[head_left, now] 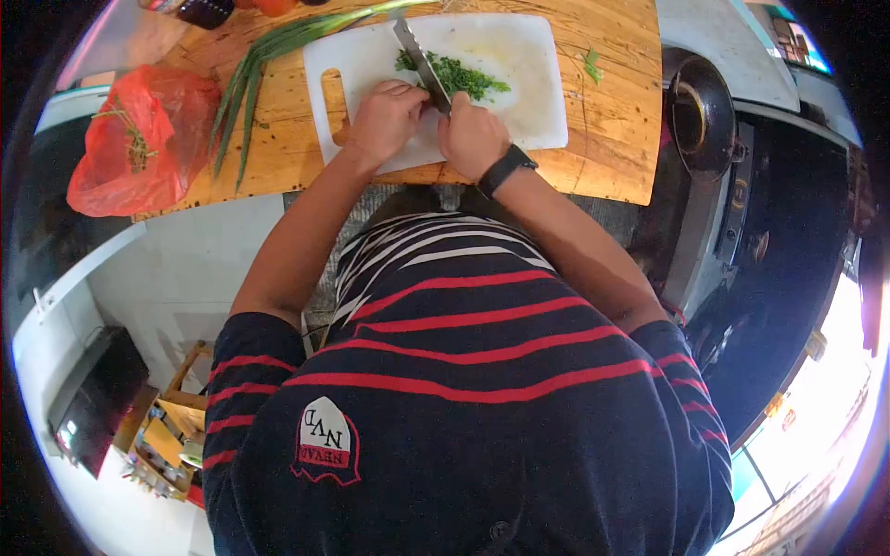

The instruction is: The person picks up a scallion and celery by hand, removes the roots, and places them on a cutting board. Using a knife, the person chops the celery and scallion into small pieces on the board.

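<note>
A white cutting board point(519, 56) with a handle slot lies on the wooden table. My right hand point(471, 134) is closed around the handle of a knife point(419, 60), whose blade points away from me over the board. Chopped green herbs point(468, 82) are heaped to the right of the blade, with some on its left. My left hand point(387, 119) rests on the board just left of the knife, its fingers curled at the near end of the greens. What those fingers hold, if anything, is hidden.
Long green onions point(252, 88) lie along the board's left side. A red plastic bag point(171, 139) with dry stems sits at the wooden table's point(607, 120) left edge. A small leaf scrap point(591, 65) lies right of the board. A dark pan point(700, 116) stands beyond the table's right edge.
</note>
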### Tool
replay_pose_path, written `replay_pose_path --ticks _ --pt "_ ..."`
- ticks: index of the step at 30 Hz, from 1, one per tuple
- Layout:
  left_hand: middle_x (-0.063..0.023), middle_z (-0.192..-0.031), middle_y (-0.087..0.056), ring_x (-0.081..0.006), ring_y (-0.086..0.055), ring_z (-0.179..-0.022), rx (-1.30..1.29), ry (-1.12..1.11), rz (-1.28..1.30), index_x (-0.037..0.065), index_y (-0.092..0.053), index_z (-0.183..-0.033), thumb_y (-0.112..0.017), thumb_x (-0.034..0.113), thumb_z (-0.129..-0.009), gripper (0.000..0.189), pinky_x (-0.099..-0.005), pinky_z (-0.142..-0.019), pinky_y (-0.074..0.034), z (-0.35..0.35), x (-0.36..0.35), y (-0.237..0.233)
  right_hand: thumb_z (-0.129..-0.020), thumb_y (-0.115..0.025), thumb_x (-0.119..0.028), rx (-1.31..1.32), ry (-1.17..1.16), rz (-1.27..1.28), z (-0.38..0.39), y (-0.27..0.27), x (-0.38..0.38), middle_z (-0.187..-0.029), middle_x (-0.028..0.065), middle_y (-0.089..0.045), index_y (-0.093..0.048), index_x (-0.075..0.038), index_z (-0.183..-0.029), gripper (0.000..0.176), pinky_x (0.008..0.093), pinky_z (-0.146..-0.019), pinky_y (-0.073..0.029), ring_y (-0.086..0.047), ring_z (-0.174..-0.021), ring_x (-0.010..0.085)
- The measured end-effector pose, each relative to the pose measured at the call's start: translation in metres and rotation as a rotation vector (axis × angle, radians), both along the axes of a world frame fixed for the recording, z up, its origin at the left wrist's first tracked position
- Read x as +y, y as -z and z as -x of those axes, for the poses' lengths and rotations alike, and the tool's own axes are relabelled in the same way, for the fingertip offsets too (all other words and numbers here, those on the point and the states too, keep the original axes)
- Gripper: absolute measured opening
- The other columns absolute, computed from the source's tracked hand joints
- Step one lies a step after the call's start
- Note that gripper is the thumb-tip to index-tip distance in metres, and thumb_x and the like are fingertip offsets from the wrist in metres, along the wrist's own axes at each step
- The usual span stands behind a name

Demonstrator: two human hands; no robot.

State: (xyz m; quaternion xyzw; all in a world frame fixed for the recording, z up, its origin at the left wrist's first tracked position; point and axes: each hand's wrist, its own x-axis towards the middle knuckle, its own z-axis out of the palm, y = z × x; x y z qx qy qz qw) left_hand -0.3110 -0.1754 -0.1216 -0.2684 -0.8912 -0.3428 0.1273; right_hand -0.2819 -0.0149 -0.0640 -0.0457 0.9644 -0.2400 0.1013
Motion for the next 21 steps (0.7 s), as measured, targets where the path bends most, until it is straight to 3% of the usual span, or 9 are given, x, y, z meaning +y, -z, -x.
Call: replay_pose_path --ticks 2,4,5,7,10,12,21 --pt "-0.0128 -0.081 -0.067 -0.0308 -0.064 -0.084 -0.025 -0.012 -0.016 0.004 -0.066 -0.081 -0.064 0.002 -0.072 0.01 -0.0401 -0.076 -0.052 0.0 -0.004 -0.003 -0.088 -0.055 -0.021 -0.025 -0.018 -0.021 0.011 0.0 -0.001 -0.075 0.0274 -0.065 -0.053 0.001 -0.09 0.022 0.0542 -0.067 -0.052 -0.066 -0.074 0.0447" --pt "-0.0159 -0.097 -0.068 -0.0341 -0.063 -0.096 -0.166 -0.003 0.12 0.003 -0.068 -0.094 -0.065 0.001 -0.074 0.02 -0.041 -0.086 -0.052 0.001 -0.006 -0.005 -0.088 -0.053 -0.021 -0.047 -0.031 -0.044 0.01 -0.005 -0.001 -0.079 0.0269 -0.067 -0.054 0.0 -0.09 0.021 0.053 -0.069 -0.054 -0.068 -0.078 0.0436" --pt "-0.0159 -0.097 -0.068 -0.0341 -0.063 -0.096 -0.159 -0.007 0.12 0.003 -0.068 -0.094 -0.065 0.001 -0.074 0.02 -0.041 -0.086 -0.052 0.003 -0.006 -0.006 -0.088 -0.055 -0.021 -0.029 -0.034 -0.027 0.005 -0.009 -0.001 -0.075 0.0272 -0.065 -0.053 0.001 -0.09 0.022 0.0543 -0.067 -0.052 -0.066 -0.074 0.0448" --pt "-0.0128 -0.082 -0.068 -0.0308 -0.064 -0.082 0.015 -0.027 0.021 0.005 -0.067 -0.083 -0.065 0.003 -0.072 0.012 -0.0396 -0.076 -0.052 0.0 -0.003 -0.005 -0.088 -0.057 -0.021 -0.016 -0.043 -0.013 0.001 -0.006 -0.001 -0.071 0.0275 -0.063 -0.051 0.001 -0.09 0.023 0.0555 -0.065 -0.051 -0.064 -0.069 0.046" --pt "-0.0125 -0.081 -0.068 -0.031 -0.065 -0.083 -0.031 -0.015 0.018 0.006 -0.068 -0.083 -0.066 0.003 -0.072 0.012 -0.0391 -0.076 -0.053 0.001 -0.003 -0.003 -0.089 -0.057 -0.022 -0.04 0.01 0.01 0.005 0.0 -0.004 -0.071 0.0273 -0.063 -0.051 0.001 -0.091 0.024 0.0561 -0.066 -0.051 -0.064 -0.069 0.0462" --pt "-0.0122 -0.081 -0.068 -0.0311 -0.065 -0.083 -0.042 -0.02 0.041 0.006 -0.068 -0.084 -0.066 0.003 -0.072 0.012 -0.0391 -0.077 -0.053 -0.004 -0.003 -0.002 -0.088 -0.052 -0.021 -0.076 -0.022 -0.002 0.012 -0.005 -0.005 -0.082 0.0304 -0.066 -0.053 0.002 -0.092 0.023 0.0542 -0.074 -0.053 -0.066 -0.081 0.047" --pt "-0.0131 -0.083 -0.068 -0.0324 -0.064 -0.086 -0.083 -0.014 0.008 0.003 -0.069 -0.086 -0.064 0.004 -0.076 0.011 -0.0411 -0.08 -0.051 -0.001 -0.002 -0.006 -0.089 -0.055 -0.025 -0.072 -0.037 -0.001 0.016 -0.002 0.0 -0.08 0.03 -0.066 -0.053 0.003 -0.095 0.029 0.0532 -0.074 -0.053 -0.067 -0.079 0.0459"
